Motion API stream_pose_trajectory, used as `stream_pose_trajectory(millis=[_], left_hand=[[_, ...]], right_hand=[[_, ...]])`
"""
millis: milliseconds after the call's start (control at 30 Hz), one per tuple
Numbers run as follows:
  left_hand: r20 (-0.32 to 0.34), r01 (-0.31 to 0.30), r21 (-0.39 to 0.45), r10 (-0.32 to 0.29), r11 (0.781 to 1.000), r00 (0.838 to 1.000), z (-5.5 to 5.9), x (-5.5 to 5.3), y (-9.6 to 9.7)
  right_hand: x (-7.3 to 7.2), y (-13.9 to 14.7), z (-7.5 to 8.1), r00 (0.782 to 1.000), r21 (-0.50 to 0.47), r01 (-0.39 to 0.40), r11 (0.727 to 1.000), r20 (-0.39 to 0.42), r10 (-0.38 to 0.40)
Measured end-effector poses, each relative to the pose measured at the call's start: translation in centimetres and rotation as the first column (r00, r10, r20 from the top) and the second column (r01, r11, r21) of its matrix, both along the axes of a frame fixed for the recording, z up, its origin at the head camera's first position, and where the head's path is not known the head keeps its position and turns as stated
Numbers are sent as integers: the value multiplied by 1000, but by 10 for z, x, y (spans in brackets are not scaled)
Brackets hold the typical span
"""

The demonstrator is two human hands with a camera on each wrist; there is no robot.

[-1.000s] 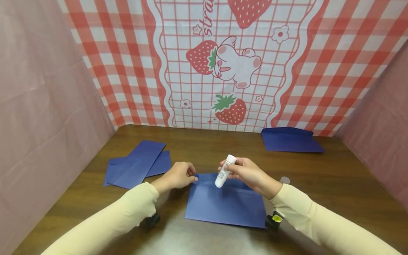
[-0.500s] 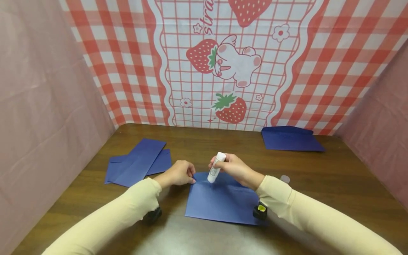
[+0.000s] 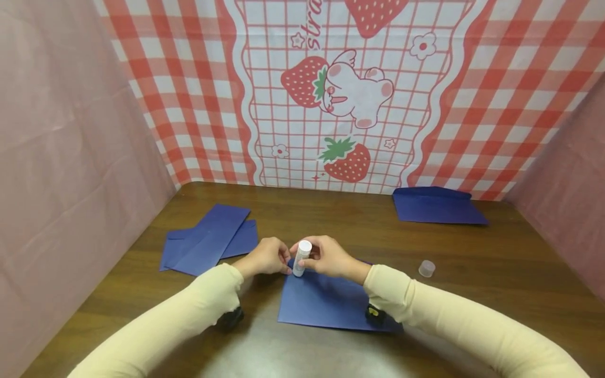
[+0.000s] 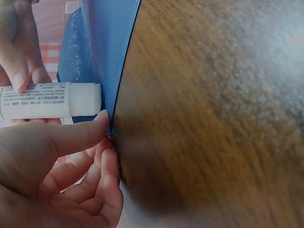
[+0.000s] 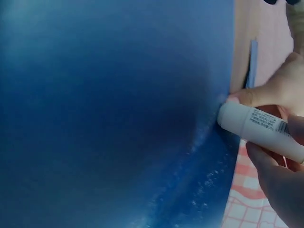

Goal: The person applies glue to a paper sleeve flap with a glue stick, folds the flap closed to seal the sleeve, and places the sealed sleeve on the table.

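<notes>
A dark blue envelope (image 3: 326, 302) lies flat on the table, its flap side towards the back. At its left corner my left hand (image 3: 268, 256) pinches the edge, thumb on top and fingers beneath, as the left wrist view shows. My right hand (image 3: 331, 257) grips a white glue stick (image 3: 301, 258), which stands almost upright. The glue stick's end touches the envelope close to my left thumb (image 4: 85, 133). Whitish wet streaks of glue (image 5: 202, 192) run along the flap in the right wrist view. My right hand covers part of the flap in the head view.
Left of my hands, blue envelopes (image 3: 208, 241) lie crossed over each other. Another envelope (image 3: 437, 207) with a raised flap lies at the back right. A small translucent cap (image 3: 427, 269) rests right of my right wrist. Checked fabric (image 3: 208, 105) hangs behind the table (image 3: 302, 205).
My right hand has carried the glue stick leftward along the flap to the left corner and set it more upright. The cap has come fully into sight. My left hand has stayed at the corner.
</notes>
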State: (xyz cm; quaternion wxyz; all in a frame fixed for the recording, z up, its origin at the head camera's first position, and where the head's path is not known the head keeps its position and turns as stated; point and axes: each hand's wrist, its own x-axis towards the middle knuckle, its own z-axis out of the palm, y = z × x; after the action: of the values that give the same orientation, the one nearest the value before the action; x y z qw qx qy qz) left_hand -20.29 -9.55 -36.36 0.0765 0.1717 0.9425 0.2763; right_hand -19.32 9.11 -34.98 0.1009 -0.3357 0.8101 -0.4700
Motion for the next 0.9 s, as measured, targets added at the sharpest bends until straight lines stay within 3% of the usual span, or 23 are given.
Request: stream_pose_trajectory(millis=[167,367,533,900], left_hand=[[-1,-30,-4,30,1000,1000,0,0,1],[27,-66,-8,66,998,997,1,-3,3],[36,-53,-25,54,998,998,3,-3,4],[-26,-28,-49,26,998,999,2,-4,3]], right_hand=[[3,0,-3,999,-5,39,999,31,-39],[5,-2,-7,995,43,96,994,-42,-95],[6,-3,-11,989,41,129,991,-76,-126],[4,1,-9,971,106,128,986,-215,-103]])
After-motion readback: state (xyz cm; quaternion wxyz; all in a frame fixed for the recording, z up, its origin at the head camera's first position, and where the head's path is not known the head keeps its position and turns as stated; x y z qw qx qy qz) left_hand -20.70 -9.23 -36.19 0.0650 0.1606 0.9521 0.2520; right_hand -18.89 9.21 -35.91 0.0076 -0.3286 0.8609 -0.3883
